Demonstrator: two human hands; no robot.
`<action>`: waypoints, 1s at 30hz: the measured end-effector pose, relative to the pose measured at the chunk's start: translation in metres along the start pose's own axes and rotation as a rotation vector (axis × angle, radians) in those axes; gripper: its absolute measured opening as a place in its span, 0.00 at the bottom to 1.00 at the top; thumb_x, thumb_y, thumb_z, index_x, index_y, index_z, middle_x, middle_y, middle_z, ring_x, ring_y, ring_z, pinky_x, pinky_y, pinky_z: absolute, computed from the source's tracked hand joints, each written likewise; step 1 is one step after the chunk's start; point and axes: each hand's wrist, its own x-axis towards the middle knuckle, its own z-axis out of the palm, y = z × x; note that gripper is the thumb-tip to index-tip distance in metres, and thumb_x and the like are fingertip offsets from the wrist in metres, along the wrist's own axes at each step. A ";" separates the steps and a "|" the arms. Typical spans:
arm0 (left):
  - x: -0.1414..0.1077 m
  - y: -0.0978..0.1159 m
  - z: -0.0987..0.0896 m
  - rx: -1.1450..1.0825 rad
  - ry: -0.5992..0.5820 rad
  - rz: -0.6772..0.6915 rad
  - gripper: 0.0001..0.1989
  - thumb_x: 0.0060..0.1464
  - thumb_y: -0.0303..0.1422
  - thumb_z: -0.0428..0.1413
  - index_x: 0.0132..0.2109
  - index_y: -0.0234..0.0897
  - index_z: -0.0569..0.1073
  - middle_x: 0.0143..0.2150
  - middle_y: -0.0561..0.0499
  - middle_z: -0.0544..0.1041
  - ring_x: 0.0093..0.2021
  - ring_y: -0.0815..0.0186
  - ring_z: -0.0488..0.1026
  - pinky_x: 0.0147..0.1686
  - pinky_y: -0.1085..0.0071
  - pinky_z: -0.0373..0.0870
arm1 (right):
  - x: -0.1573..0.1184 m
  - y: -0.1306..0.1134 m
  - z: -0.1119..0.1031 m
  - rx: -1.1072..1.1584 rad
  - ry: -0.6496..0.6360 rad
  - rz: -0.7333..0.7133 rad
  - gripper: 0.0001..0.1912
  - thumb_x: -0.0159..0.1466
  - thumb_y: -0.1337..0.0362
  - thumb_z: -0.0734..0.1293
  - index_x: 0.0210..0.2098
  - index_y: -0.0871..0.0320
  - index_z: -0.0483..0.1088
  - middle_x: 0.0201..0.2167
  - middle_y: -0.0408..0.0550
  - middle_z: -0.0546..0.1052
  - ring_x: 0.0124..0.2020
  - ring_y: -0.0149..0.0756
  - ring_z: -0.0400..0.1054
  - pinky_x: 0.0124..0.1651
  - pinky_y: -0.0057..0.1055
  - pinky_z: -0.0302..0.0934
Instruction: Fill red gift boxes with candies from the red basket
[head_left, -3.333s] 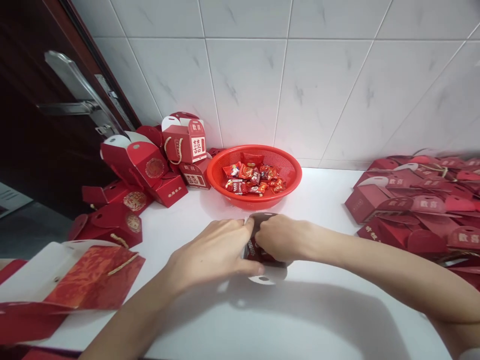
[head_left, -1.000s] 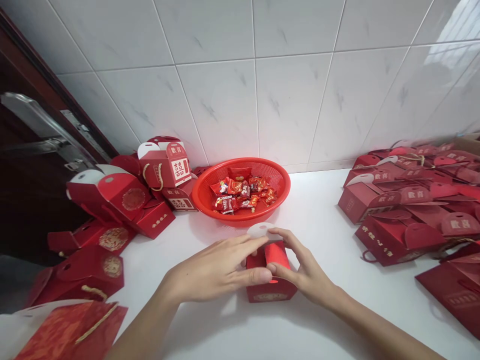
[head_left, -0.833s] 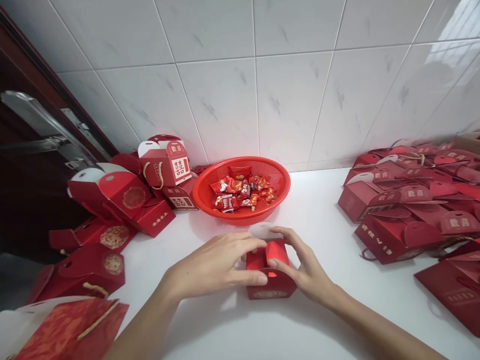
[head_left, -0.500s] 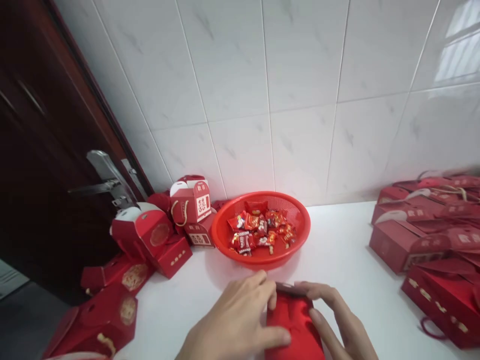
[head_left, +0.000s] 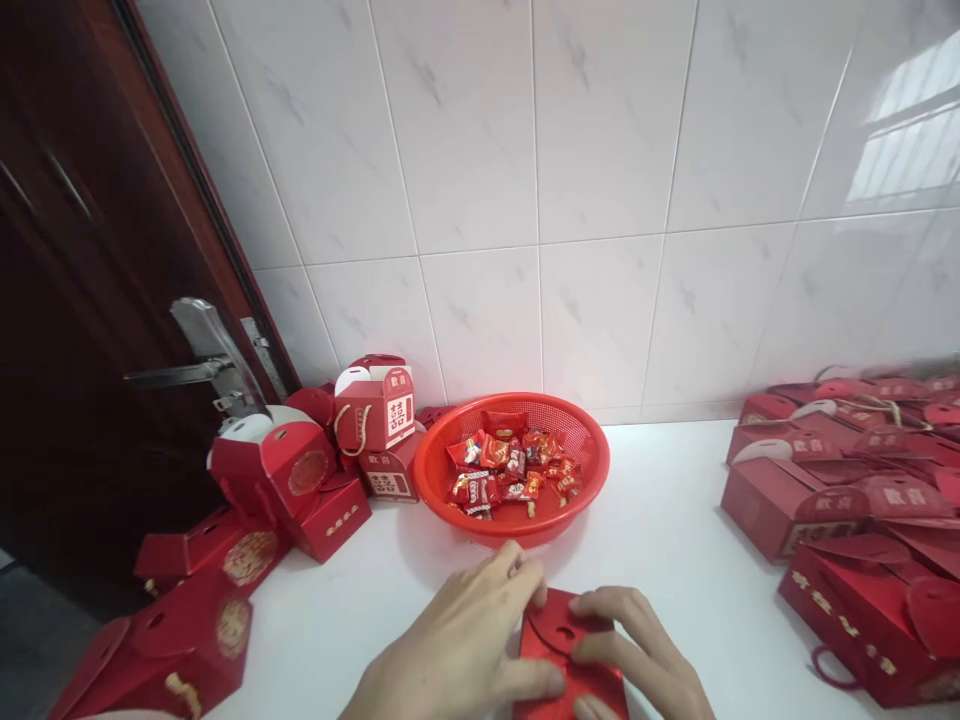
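Observation:
A small red box (head_left: 574,660) lies on the white table at the bottom centre, a rounded flap with a hole folded over its top. My left hand (head_left: 465,640) rests along its left side, the thumb across the near part and the fingers at the far left corner. From the right, my right hand (head_left: 637,645) touches the flap, with its fingers bent over the top. Just beyond my hands stands a red plastic basket (head_left: 517,530) holding several wrapped candies (head_left: 510,465).
Several red gift boxes (head_left: 281,460) stand at the left, near a dark door with a metal handle (head_left: 217,360). More closed red boxes (head_left: 862,590) are lined up at the right. A white tiled wall (head_left: 480,200) rises behind the table.
The box's flap, raised at its far edge before, now lies folded down on top. My right hand's fingers have moved from the box's right edge onto the flap. The view has shifted slightly.

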 end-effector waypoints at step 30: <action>0.007 0.029 0.035 0.105 0.131 0.233 0.27 0.55 0.52 0.58 0.55 0.42 0.72 0.59 0.44 0.74 0.57 0.48 0.73 0.53 0.55 0.72 | 0.021 0.070 -0.043 0.133 0.188 0.764 0.17 0.74 0.57 0.58 0.42 0.62 0.72 0.41 0.51 0.78 0.38 0.37 0.74 0.46 0.39 0.70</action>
